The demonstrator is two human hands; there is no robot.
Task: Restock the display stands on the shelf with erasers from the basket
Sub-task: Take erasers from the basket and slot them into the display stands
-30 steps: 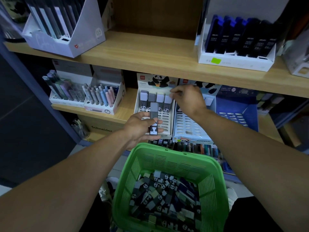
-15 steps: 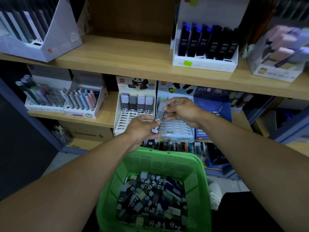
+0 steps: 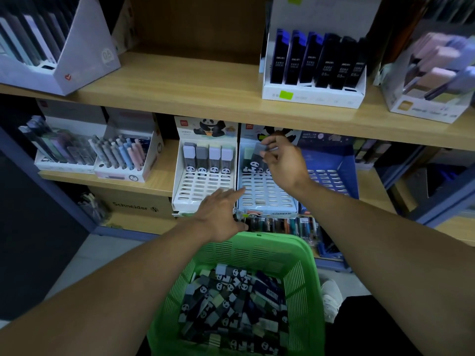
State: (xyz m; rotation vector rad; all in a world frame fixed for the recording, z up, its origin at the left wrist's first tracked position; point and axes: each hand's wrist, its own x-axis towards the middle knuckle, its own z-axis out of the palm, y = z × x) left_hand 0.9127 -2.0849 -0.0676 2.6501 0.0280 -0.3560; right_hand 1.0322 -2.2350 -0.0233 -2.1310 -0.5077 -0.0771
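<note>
A green basket (image 3: 305, 255) at the bottom centre holds several panda-print erasers (image 3: 231, 299). Two slotted panda display stands sit side by side on the lower shelf. The left stand (image 3: 203, 187) has a top row of erasers (image 3: 208, 156) standing in it. My right hand (image 3: 284, 160) pinches a grey eraser (image 3: 259, 150) over the top row of the right stand (image 3: 264, 194), beside a green eraser there. My left hand (image 3: 222, 211) hovers flat and empty at the front edge of the two stands, above the basket's rim.
Pen display boxes (image 3: 123, 158) stand on the lower shelf to the left. A blue slotted stand (image 3: 331, 176) sits right of the panda stands. The upper shelf (image 3: 180, 88) carries a white stand of dark refill boxes (image 3: 316, 60) and other displays. More pens (image 3: 280, 224) lie below.
My right hand took the grey eraser from my left hand and carried it up to the top of the right stand. My left hand is now empty and flat.
</note>
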